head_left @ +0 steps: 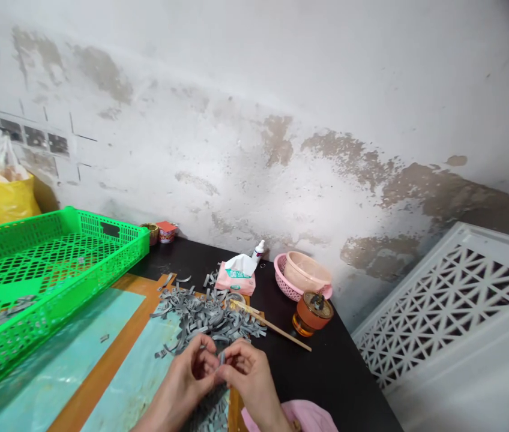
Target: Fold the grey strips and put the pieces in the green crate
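Tiny grey strip (221, 359) is being held in a narrow fingertip pinch between the left hand (188, 367) and right hand (253, 366), just by a messy grey pile (209, 318) that's being flanked by a pink tissue pack (231, 285) behind and a big green crate (56, 317) leftward.

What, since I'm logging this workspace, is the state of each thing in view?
Left hand, fingers bent, pinching
Right hand, fingers bent, pinching
Gray strip, held at both hands' fingertips, slightly blurred
Heap of gray strips, loose, spread out
Green crate, open-topped, some gray strips inside
Tissue pack, open, tissue sticking out
White bottle, upright
Pink basket, holding a peach bowl
Wooden stick, lying down
Wall, surface peeling
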Tool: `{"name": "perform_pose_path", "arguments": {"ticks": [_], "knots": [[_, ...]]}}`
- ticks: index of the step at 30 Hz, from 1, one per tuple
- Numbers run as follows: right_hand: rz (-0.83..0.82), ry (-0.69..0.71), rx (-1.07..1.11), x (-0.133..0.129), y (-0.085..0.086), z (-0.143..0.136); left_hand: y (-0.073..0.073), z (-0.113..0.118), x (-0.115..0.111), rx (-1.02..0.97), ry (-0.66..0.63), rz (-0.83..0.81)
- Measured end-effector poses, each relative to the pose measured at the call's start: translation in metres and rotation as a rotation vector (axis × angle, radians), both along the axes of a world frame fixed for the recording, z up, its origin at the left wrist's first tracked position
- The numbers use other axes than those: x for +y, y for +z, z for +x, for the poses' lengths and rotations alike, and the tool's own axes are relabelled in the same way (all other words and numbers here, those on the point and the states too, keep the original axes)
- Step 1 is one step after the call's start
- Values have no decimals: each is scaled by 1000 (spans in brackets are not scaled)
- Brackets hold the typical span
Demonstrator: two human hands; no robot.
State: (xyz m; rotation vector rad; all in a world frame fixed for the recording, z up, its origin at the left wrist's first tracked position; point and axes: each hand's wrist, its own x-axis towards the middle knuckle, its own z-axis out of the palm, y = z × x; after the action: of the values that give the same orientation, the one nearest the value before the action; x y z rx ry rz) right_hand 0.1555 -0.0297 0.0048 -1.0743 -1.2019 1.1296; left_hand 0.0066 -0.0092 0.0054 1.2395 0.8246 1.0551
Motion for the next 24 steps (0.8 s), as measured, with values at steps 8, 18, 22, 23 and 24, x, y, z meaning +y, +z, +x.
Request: {"name": "perform_pose_path", "arguments": {"ticks": [8,18,22,23,24], "knots": [[52,62,160,4,-7,9,7,-1,0,-258,-275,-289],[-129,225,316,-1,0,11,-5,-9,15,-200,-185,-214],[-276,182,319,-1,2,12,0,-10,12,-126,-197,-129],[-299,171,317,0,2,12,2,-9,10,-115,-189,-117],[-316,164,316,0,2,12,3,-8,9,-107,-184,-109]]}}
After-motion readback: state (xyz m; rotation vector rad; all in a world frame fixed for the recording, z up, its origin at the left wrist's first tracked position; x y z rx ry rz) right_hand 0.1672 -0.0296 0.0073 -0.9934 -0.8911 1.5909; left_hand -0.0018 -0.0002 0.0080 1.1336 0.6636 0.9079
